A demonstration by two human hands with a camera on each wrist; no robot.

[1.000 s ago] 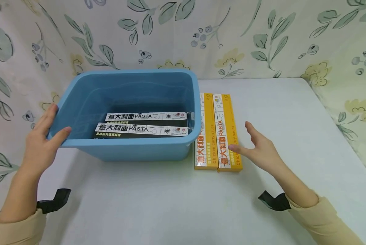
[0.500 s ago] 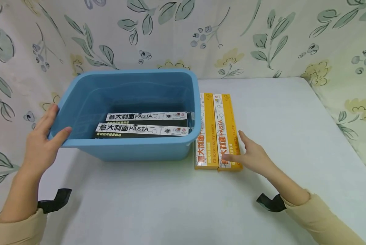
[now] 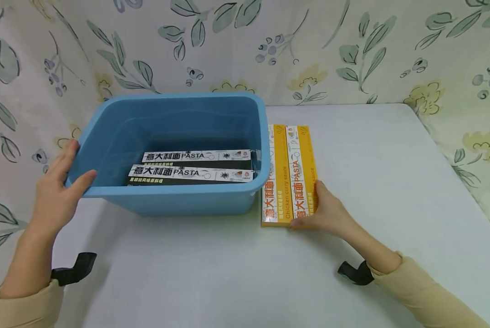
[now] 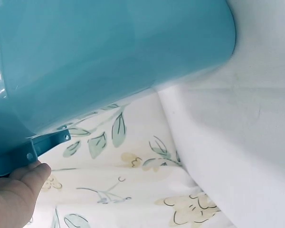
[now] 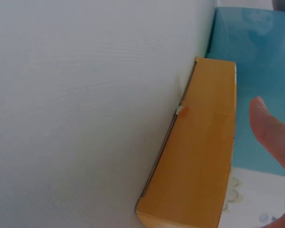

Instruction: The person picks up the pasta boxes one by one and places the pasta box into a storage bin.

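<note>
At the left, my left hand (image 3: pixel 56 191) grips the rim of a blue plastic tub (image 3: pixel 179 200), thumb over the front corner. From below, the left wrist view shows its fingers (image 4: pixel 31 178) against the tub's rim. Two black pasta boxes, one (image 3: pixel 196 156) behind the other (image 3: pixel 191 174), lie inside the tub. Right of it, two yellow pasta boxes lie side by side. My right hand (image 3: pixel 331 212) spans the near end of the right yellow box (image 3: pixel 304 168), beside the left yellow box (image 3: pixel 279 182). In the right wrist view, the thumb (image 5: pixel 270 130) stands apart from the box ends.
A white table (image 3: pixel 212 273) lies beneath everything. Floral cloth (image 3: pixel 331 45) hangs behind it and along both sides. The tub stands against the left yellow box and overhangs part of it.
My right hand has moved left and toward me, down to the near end of the right yellow box. My left hand and the tub stay where they were.
</note>
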